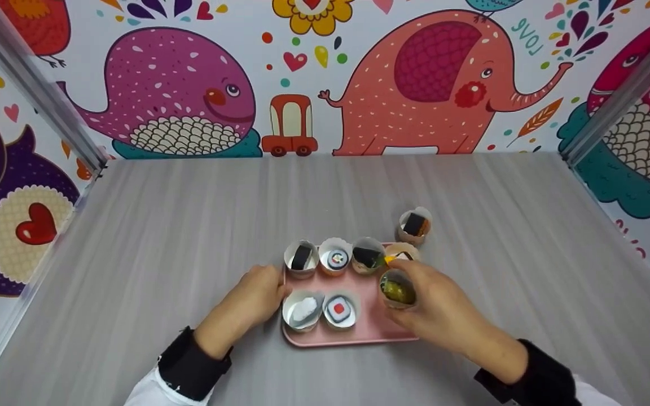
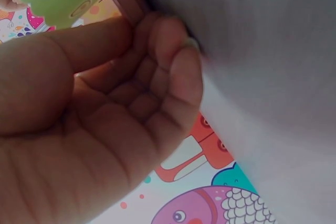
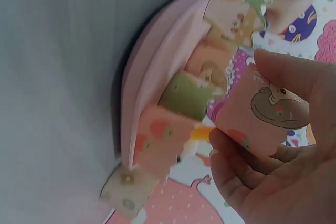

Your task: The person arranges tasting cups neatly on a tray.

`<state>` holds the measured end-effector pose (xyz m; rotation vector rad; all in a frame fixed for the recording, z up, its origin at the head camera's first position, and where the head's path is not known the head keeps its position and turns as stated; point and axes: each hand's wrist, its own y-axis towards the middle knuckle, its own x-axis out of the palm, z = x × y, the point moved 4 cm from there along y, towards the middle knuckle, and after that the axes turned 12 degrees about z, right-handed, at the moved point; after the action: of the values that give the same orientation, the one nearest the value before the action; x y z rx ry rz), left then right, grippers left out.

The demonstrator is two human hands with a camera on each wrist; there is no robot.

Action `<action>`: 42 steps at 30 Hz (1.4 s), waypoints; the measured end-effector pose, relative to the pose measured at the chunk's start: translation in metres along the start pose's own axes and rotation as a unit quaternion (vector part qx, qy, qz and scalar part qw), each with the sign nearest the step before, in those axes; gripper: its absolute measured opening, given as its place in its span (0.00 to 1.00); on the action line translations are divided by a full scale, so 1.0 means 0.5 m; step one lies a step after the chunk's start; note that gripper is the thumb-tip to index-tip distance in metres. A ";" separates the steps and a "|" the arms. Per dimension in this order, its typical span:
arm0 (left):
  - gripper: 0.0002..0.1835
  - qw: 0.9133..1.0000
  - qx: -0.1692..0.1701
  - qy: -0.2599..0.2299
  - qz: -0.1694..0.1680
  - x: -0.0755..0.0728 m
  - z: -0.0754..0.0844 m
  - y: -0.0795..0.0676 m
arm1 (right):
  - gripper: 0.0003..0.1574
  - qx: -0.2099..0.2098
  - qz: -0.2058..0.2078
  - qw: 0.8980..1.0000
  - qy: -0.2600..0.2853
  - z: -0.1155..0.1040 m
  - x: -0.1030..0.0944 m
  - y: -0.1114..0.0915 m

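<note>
My right hand [image 1: 443, 304] grips a pink paper cup [image 3: 262, 114] between thumb and fingers, above the right part of the pink tray [image 1: 353, 341]. Inside this cup lies a glossy green-yellow toy food piece [image 1: 398, 291]. At the tray's left edge, my left hand [image 1: 258, 290] pinches the rim with thumb and curled fingers. Several paper cups with toy sushi stand along the tray's back, among them a cup with a round roll [image 1: 336, 259]. At the front left are a cup with a white piece [image 1: 304, 310] and a cup with a red-centred roll [image 1: 339, 309].
Behind the tray's back right corner, a paper cup with a black-and-orange piece [image 1: 414, 224] stands on the grey table [image 1: 201, 220]. A back-row cup [image 1: 403, 249] is partly covered by my right hand. Cartoon-printed walls [image 1: 302, 67] enclose the table's back and sides.
</note>
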<state>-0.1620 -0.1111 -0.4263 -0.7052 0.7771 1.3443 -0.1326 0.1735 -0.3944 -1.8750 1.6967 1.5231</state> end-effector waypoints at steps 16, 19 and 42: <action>0.22 1.000 0.015 0.003 0.007 0.000 -0.002 -0.001 | 0.42 -0.023 -0.058 0.998 -0.018 -0.012 0.060 -0.026; 0.22 1.000 0.020 0.006 0.010 0.000 -0.002 -0.001 | 0.41 -0.025 -0.064 0.998 -0.013 -0.015 0.065 -0.027; 0.21 1.000 0.009 0.008 0.009 -0.002 0.000 -0.002 | 0.45 -0.026 -0.077 0.997 -0.006 -0.020 0.073 -0.029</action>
<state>-0.1609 -0.1119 -0.4253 -0.6966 0.8079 1.3477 -0.1220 0.1484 -0.4241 -1.9673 1.4832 1.5277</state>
